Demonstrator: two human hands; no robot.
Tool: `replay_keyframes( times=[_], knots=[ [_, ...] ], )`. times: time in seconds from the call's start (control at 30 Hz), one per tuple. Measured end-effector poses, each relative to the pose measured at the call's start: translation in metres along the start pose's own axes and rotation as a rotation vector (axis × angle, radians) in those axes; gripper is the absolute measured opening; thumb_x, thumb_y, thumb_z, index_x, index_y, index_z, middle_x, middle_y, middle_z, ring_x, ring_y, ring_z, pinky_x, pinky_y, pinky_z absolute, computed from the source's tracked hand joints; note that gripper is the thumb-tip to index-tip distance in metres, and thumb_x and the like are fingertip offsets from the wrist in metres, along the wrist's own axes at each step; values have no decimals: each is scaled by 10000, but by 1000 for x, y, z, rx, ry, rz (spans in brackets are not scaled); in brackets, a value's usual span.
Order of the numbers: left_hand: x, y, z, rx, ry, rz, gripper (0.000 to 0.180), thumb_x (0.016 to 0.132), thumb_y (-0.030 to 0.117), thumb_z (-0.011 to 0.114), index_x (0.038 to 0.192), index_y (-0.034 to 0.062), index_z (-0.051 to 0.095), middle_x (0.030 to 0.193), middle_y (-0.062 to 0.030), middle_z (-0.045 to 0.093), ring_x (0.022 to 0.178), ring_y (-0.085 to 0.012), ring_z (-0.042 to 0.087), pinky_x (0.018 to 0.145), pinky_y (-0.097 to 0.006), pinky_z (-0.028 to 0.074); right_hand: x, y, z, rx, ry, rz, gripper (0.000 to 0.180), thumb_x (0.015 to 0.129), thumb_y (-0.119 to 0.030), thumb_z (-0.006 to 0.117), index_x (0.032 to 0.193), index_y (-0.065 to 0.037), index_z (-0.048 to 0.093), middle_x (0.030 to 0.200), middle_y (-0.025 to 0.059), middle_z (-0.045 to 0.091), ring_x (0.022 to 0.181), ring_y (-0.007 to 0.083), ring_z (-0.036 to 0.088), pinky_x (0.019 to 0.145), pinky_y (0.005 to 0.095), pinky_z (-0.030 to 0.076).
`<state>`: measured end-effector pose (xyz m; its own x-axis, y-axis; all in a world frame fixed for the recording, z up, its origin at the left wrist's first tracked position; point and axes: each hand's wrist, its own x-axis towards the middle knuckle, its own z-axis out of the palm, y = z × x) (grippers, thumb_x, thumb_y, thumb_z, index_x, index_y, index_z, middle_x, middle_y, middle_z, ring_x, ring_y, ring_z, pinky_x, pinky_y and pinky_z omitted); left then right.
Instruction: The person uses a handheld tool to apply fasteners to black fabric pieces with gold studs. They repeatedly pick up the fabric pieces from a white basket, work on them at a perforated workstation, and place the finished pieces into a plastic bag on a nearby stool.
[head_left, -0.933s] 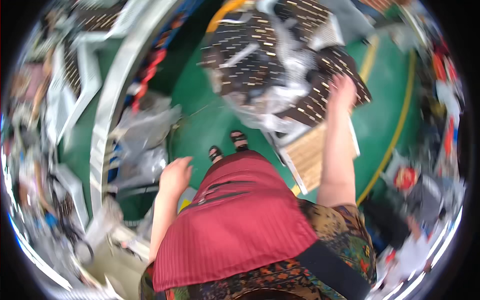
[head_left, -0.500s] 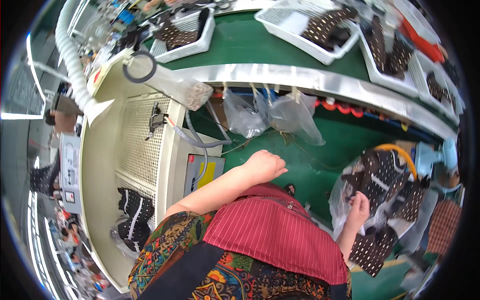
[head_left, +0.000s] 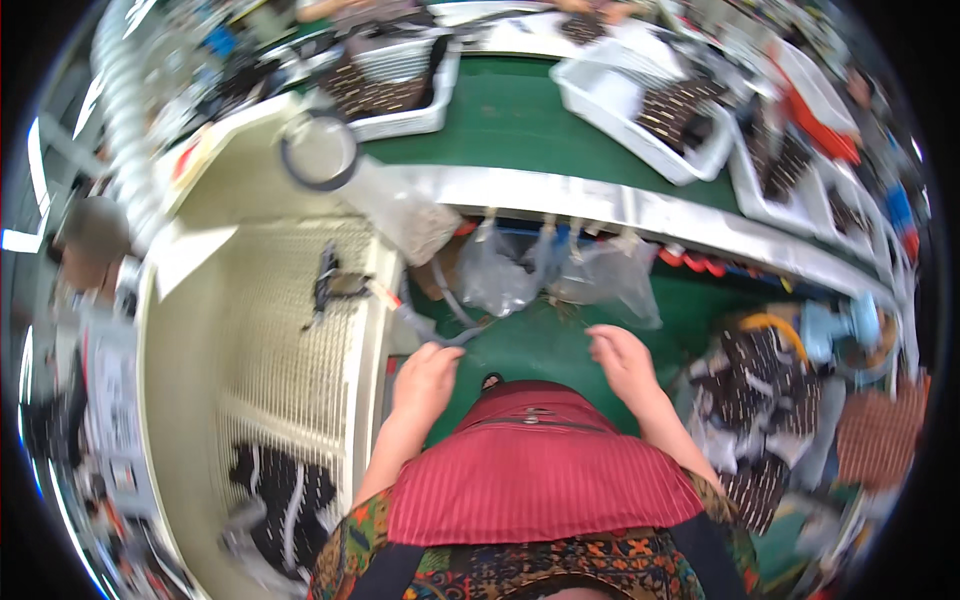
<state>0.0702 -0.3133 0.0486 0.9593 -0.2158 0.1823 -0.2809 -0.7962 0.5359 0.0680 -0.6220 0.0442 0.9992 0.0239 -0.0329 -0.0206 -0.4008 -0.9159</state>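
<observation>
My left hand (head_left: 425,383) hovers in front of my apron, beside the cream booth's edge, with its fingers curled in and nothing visible in them. Level with it on the other side, my right hand (head_left: 625,362) is held up with fingers loosely bent and a little apart, holding nothing. Both are slightly blurred. Dark spotted fabric pieces with a pale stripe (head_left: 290,505) lie in the cream booth (head_left: 370,340) on its perforated panel. A black tool (head_left: 340,285) on a grey hose rests higher on that panel. More spotted fabric (head_left: 755,380) is heaped at the right.
Ahead, a green conveyor belt (head_left: 505,110) carries white baskets (head_left: 425,120) of spotted fabric. Clear plastic bags (head_left: 505,275) hang under its metal edge. A roll of tape (head_left: 320,150) sits on the booth's corner. A light-blue machine (head_left: 840,325) stands at right; a person (head_left: 90,250) is at far left.
My right hand has left the fabric heap and come in front of me. My left hand has drawn back leftward toward the booth. The view has turned left.
</observation>
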Motion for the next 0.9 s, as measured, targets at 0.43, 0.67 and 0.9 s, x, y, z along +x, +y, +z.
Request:
replay_keyframes(
  times=[0.43, 0.67, 0.9],
  knots=[
    [17, -39, -27, -60, -158, -53, 80, 821, 106, 606, 887, 73, 637, 779, -106, 613, 734, -325, 590, 642, -424, 457, 70, -24, 41, -183, -83, -175, 144, 847, -185, 594, 912, -58, 619, 873, 116, 616, 837, 297, 602, 720, 377, 485],
    [42, -33, -9, -37, -93, -82, 81, 807, 81, 621, 885, 67, 636, 791, -109, 621, 741, -322, 604, 638, -409, 469, 153, -12, -29, -306, 214, -303, 160, 814, -119, 598, 955, -43, 596, 907, 139, 606, 858, 325, 594, 742, 394, 479],
    [79, 6, 17, -46, 29, -236, 105, 803, 71, 632, 907, 59, 642, 804, -121, 622, 727, -320, 606, 635, -395, 476, 241, 10, -113, -292, 332, -349, 192, 811, -76, 606, 997, -29, 592, 966, 125, 578, 906, 286, 582, 784, 360, 476]
  ],
)
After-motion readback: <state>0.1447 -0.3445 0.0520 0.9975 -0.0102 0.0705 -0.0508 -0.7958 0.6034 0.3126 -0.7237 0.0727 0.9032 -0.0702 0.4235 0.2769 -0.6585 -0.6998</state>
